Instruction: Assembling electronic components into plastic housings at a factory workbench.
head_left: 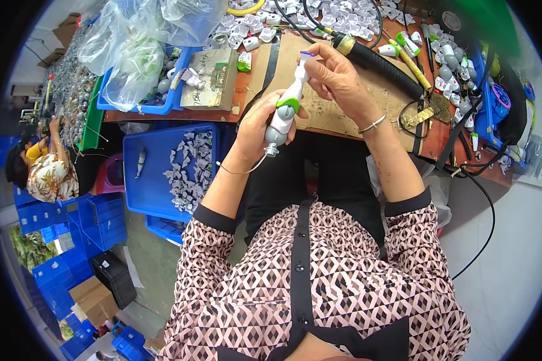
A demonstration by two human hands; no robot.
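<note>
Now, a white, green and grey plastic wand point(288, 106) is wrapped in the L hand point(260, 123) by the brown cardboard sheet point(373, 99); a small purple plastic bit point(308, 53) at its tip is pinched by the R hand point(336, 77). Prob. tip-fitting; next, a steady push may be needed.

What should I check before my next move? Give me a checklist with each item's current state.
1. Left hand wrapped around the grey-and-white device: ok.
2. Right hand up at the device's narrow end: ok.
3. Purple piece at that end fully seated: cannot tell, too small.
4. Cardboard free of tools: not ok, a thick black tube lies on it.
5. White parts in the blue tray: ok.
</note>
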